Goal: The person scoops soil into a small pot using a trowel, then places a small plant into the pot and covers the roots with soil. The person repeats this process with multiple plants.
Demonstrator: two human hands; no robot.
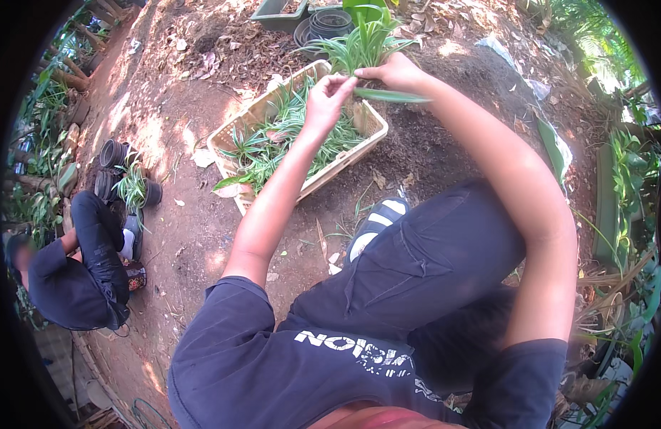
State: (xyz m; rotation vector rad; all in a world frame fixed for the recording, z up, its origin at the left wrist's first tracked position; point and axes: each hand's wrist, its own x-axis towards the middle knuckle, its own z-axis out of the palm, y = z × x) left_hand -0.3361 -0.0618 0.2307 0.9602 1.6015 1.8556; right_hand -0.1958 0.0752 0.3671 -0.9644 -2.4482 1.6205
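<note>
My right hand grips a clump of spider plant near its base, above the far right corner of a beige plastic crate. The fingertips of my left hand are pinched together at the lower part of that clump. A long striped leaf juts sideways from just beside those fingertips, below my right hand. Many spider plants with green and white leaves fill the crate. My left forearm passes over its near side.
Stacked black plant pots and a grey-green planter stand beyond the crate. At left, a person crouches near black pots and a potted spider plant. My shoe rests on the bare soil near the crate.
</note>
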